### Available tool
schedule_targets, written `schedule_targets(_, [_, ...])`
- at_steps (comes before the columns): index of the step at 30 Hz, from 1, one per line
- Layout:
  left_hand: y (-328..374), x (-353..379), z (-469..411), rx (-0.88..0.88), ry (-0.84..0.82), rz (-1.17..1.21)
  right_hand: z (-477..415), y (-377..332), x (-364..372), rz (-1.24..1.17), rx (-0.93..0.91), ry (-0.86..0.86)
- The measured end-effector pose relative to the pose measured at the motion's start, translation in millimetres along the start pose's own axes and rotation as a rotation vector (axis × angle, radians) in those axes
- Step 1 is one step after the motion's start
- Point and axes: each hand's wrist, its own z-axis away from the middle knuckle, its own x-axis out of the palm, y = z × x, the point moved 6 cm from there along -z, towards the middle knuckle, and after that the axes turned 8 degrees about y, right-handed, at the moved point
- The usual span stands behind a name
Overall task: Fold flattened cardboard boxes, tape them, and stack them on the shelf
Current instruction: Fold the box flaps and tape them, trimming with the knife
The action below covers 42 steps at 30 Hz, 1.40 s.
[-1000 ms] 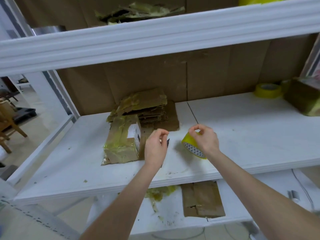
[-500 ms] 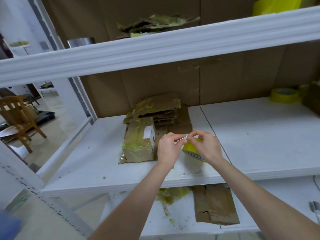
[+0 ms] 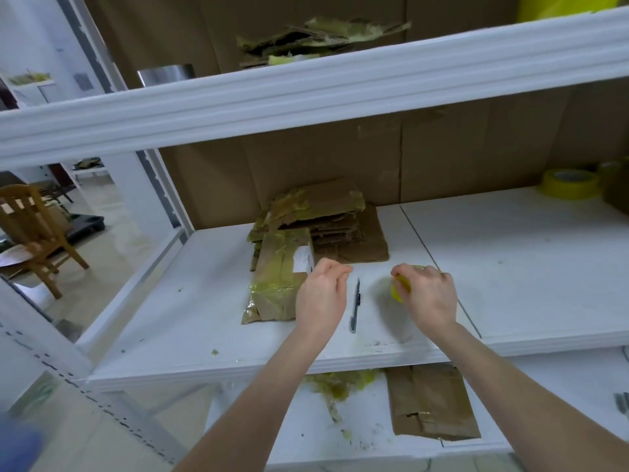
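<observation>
My right hand [image 3: 430, 296] grips a yellow tape roll [image 3: 399, 291] just above the middle shelf [image 3: 510, 267]. My left hand [image 3: 321, 298] is a short way to its left. Its fingertips pinch together on the tape's loose end, and the strip itself is too faint to make out. A taped-up cardboard box [image 3: 277, 284] with a white label lies flat just left of my left hand. Behind it is a stack of flattened cardboard boxes [image 3: 328, 218]. A slim dark pen-like tool [image 3: 355, 306] lies on the shelf between my hands.
A second yellow tape roll [image 3: 570, 183] sits at the shelf's far right. Flattened cardboard [image 3: 432, 403] and tape scraps [image 3: 335, 386] lie on the lower shelf. Torn cardboard [image 3: 320, 39] rests on the top shelf. A wooden chair [image 3: 34, 233] stands at left.
My hands were pinched together at the roll and have drawn apart, the left going left and the right going right with the roll. The pen-like tool now shows between them.
</observation>
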Motion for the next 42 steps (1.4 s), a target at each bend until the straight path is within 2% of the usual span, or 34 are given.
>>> schedule_targets(4, [-27,-26,27,0.018,0.035,0.06,11,-17,27,0.08,-0.015,-0.067])
schedule_targets(7, [-72,-61,39,-0.1,0.116,0.059,13,-22,38,0.141,0.04,-0.143])
schedule_targets(9, [-102,-84,45,-0.218,0.199,0.063,15,-38,31,-0.028,0.066,-0.017])
schedule_targets(11, [-122,-95,47,-0.279,0.246,0.06,25,-72,23,-0.228,0.022,0.133])
schedule_targets(12, [-126,-95,47,-0.289,0.246,0.058,31,-93,23,-0.289,-0.019,0.154])
schedule_targets(15, [-125,-83,41,-0.239,0.184,0.059,47,-155,36,-0.372,-0.091,0.018])
schedule_targets(17, [-121,-70,34,-0.174,0.084,0.034,49,-179,48,-0.344,-0.09,-0.097])
schedule_targets(21, [-133,-47,29,-0.254,-0.102,0.027,48,-188,66,-0.285,0.039,-0.262])
schedule_targets(25, [-145,-45,26,-0.328,-0.112,0.111,42,-183,72,-0.323,0.107,-0.234])
schedule_targets(30, [-156,-40,20,-0.354,-0.146,0.136,30,-162,88,-0.204,0.221,-0.272])
schedule_targets(35, [-175,-39,19,-0.382,-0.163,0.163,20,-156,88,-0.129,0.165,-0.27])
schedule_targets(42, [-182,-33,24,-0.451,-0.19,0.302,21,-149,94,-0.211,0.13,-0.278])
